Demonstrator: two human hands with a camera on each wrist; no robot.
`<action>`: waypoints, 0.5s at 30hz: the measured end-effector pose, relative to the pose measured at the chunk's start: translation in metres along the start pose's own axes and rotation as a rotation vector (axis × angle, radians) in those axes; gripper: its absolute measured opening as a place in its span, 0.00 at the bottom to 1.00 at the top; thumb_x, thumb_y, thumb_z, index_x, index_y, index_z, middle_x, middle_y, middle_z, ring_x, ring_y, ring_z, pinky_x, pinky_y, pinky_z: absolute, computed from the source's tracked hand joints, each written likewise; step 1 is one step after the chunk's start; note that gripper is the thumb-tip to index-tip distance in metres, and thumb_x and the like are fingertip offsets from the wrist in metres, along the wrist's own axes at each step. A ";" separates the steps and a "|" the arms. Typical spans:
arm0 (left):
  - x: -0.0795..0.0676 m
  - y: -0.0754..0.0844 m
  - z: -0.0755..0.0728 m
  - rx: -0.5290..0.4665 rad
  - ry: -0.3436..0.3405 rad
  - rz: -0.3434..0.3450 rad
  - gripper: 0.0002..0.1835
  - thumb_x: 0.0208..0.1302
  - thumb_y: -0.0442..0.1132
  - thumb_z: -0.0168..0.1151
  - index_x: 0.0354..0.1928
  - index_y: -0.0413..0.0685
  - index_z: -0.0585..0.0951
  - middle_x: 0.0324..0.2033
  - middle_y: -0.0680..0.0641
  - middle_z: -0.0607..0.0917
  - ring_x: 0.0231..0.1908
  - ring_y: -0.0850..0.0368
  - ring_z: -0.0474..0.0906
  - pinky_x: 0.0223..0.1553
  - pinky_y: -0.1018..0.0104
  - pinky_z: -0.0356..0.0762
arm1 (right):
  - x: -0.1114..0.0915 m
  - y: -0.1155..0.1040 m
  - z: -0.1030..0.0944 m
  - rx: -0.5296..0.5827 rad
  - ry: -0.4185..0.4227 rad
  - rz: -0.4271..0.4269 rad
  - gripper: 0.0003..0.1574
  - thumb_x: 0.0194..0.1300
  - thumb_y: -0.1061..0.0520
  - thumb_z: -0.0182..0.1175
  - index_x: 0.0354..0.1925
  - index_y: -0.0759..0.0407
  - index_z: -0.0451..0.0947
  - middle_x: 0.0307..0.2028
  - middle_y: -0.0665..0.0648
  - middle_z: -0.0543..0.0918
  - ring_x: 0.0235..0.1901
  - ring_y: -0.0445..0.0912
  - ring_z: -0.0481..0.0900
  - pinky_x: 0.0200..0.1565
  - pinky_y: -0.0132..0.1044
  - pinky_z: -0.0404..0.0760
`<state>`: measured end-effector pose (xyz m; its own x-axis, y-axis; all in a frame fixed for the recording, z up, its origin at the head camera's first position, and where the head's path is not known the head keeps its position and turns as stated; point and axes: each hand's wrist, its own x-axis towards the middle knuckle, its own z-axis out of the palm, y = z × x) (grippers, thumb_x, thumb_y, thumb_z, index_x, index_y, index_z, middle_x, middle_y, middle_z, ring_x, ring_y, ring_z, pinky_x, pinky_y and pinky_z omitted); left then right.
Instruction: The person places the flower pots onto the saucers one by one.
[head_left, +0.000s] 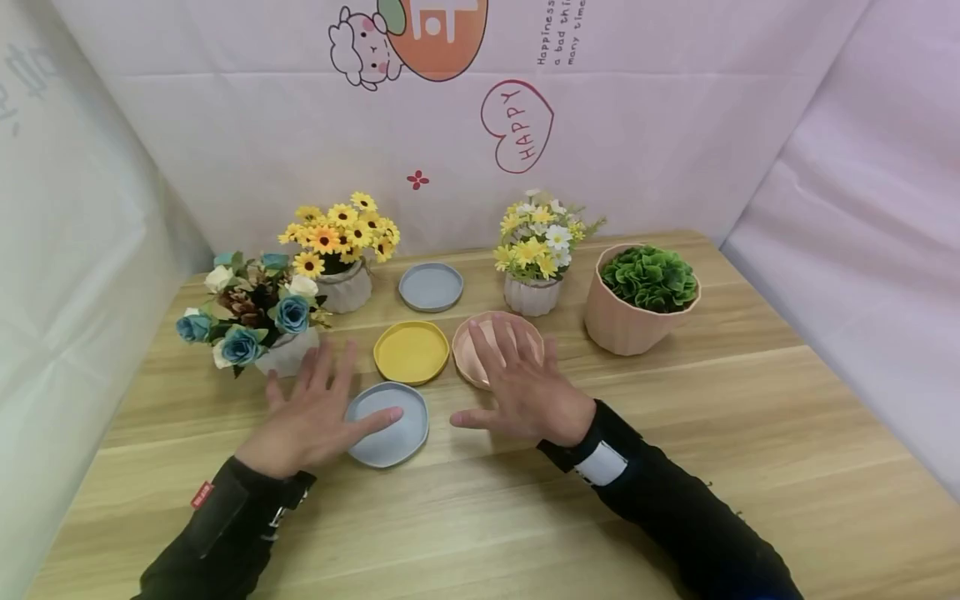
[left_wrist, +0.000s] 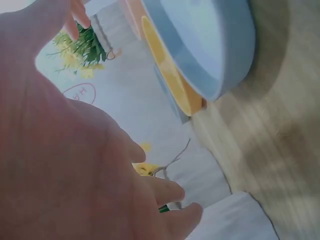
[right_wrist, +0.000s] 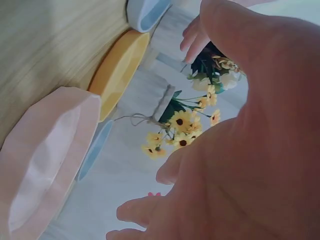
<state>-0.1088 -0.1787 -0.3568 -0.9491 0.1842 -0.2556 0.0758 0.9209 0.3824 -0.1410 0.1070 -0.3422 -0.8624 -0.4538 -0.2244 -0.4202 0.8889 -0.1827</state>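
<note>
My left hand point(head_left: 311, 421) is spread over the left edge of the near blue-grey saucer point(head_left: 397, 437), its fingers straight and holding nothing. In the left wrist view that saucer point(left_wrist: 235, 55) lies beyond the palm. My right hand point(head_left: 525, 392), also spread and holding nothing, hovers over the pink saucer point(head_left: 467, 354), hiding part of it. The right wrist view shows a gap between the fingers and the pink saucer point(right_wrist: 82, 135). Between the hands and a little farther back lies a yellow saucer point(head_left: 411, 352). A second blue-grey saucer point(head_left: 431, 287) lies behind it.
Blue and white artificial flowers in a pot point(head_left: 288, 354) stand at the left, with yellow sunflowers point(head_left: 341, 233) behind. Yellow and white daisies point(head_left: 536, 242) stand at the back right, beside a leafy plant in a pink pot point(head_left: 626, 321). A white printed cloth point(head_left: 637, 125) hangs behind the wooden table point(head_left: 712, 417).
</note>
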 end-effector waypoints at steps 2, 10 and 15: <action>-0.001 -0.001 -0.002 -0.009 -0.007 -0.007 0.67 0.64 0.83 0.50 0.86 0.46 0.35 0.83 0.32 0.29 0.82 0.25 0.30 0.66 0.09 0.23 | -0.001 -0.001 -0.001 0.000 0.000 -0.017 0.75 0.66 0.18 0.59 0.86 0.48 0.28 0.86 0.66 0.31 0.86 0.59 0.33 0.76 0.80 0.44; -0.005 -0.009 -0.016 -0.043 -0.061 -0.055 0.69 0.64 0.84 0.48 0.85 0.43 0.34 0.83 0.29 0.33 0.82 0.25 0.33 0.68 0.11 0.26 | -0.010 -0.006 -0.005 0.032 0.010 -0.122 0.75 0.66 0.21 0.61 0.86 0.54 0.31 0.85 0.66 0.32 0.86 0.61 0.33 0.77 0.79 0.44; -0.009 -0.016 -0.030 -0.053 -0.124 -0.098 0.70 0.65 0.85 0.43 0.83 0.37 0.31 0.82 0.24 0.36 0.81 0.23 0.37 0.73 0.16 0.35 | -0.016 -0.009 -0.009 0.057 -0.024 -0.170 0.73 0.67 0.23 0.63 0.86 0.56 0.37 0.85 0.68 0.42 0.85 0.64 0.42 0.78 0.71 0.55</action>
<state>-0.1102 -0.2051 -0.3339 -0.9060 0.1386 -0.3998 -0.0344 0.9176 0.3960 -0.1257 0.1064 -0.3284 -0.7728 -0.5996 -0.2082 -0.5424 0.7942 -0.2739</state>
